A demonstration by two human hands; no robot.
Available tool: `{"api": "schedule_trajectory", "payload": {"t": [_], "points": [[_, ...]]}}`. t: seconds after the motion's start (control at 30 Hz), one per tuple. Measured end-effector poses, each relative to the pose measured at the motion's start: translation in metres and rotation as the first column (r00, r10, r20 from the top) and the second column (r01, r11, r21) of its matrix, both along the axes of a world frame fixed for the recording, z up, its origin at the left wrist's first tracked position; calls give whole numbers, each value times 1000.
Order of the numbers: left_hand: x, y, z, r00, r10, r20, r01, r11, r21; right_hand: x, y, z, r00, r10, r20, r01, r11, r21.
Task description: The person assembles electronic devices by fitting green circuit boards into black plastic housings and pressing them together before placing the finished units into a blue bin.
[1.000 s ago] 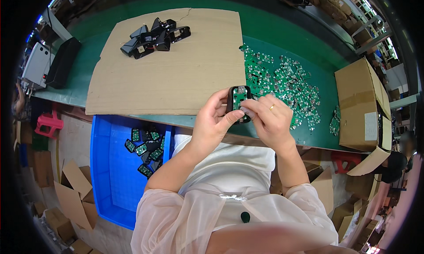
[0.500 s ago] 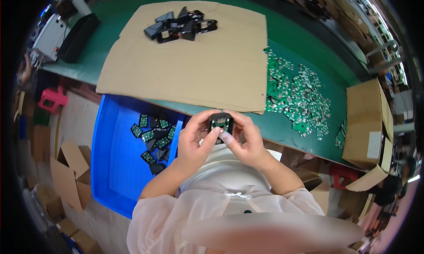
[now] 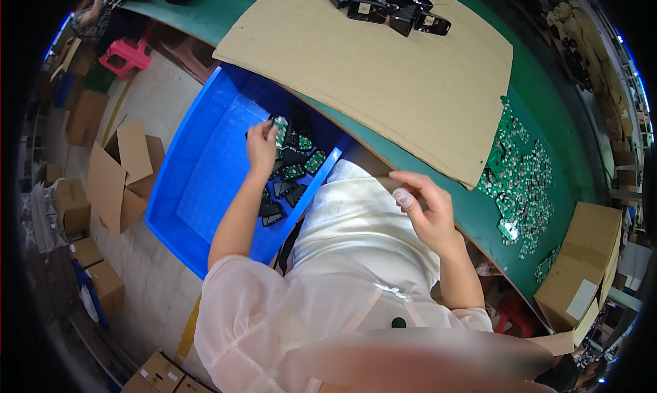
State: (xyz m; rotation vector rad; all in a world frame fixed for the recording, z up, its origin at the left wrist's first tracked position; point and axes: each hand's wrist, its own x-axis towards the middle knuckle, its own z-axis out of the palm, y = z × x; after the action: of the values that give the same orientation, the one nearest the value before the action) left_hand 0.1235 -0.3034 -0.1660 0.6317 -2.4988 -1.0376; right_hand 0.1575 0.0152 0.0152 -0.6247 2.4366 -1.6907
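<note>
Green table (image 3: 217, 13) carries a flat cardboard sheet (image 3: 383, 85); blue plastic bin (image 3: 171, 177) just beside its near edge. Loose circuit boards (image 3: 523, 188) spread right of the sheet, black housings (image 3: 404, 11) heaped on its far part. Right hand (image 3: 428, 208) near table edge, fingers curved, thumb apart; left hand (image 3: 261, 147) over bin, fingers pinching 1 green-boarded unit (image 3: 281, 127) above similar ones.

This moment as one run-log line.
left hand: fingers on green-board unit over blue bin, grip unclear; right hand: open, nothing visible held; black housings: on cardboard sheet; green circuit boards: spread on table
</note>
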Motion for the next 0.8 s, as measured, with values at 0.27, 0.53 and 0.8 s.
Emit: {"api": "schedule_trajectory", "payload": {"t": [0.27,0.53,0.8], "points": [[-74,-48,-34,904,202,375,-122,966,-228,-1,11,0,1000,-11,-21,14,993,116],[-65,9,87,730,183,-659,-292,955,-58,-3,31,-11,991,-137,1,136,982,130],[-178,81,159,741,-491,-458,292,850,-438,-5,24,-12,997,-65,-35,67,996,65]]}}
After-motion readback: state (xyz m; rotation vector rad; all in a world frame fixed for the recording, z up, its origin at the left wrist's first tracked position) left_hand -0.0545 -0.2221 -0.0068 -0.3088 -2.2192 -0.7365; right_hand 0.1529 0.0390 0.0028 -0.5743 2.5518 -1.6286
